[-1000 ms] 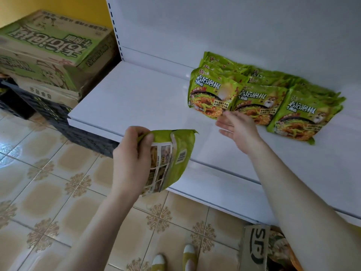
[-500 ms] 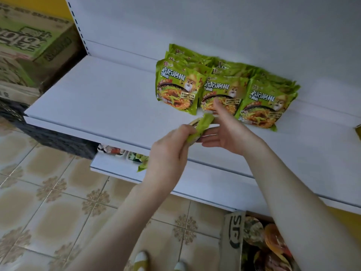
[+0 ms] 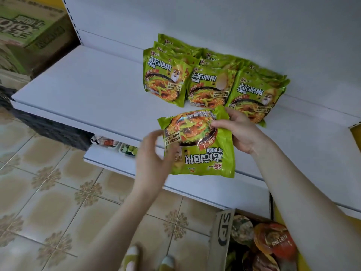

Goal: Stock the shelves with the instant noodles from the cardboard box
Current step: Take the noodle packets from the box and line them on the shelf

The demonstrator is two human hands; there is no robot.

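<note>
step: we're mid-placing one pack [image 3: 199, 141], held over the shelf [image 3: 88, 85] front edge, print upside down | right hand [image 3: 240, 132] pinches its 2 o'clock corner | left hand [image 3: 152, 153] blurry at its 9 o'clock, grip unclear | next: probably flip it, stand it before the rows [image 3: 210, 85] at 12

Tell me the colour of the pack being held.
The pack is lime green with a noodle-bowl picture on its front, best seen in the head view.
</note>
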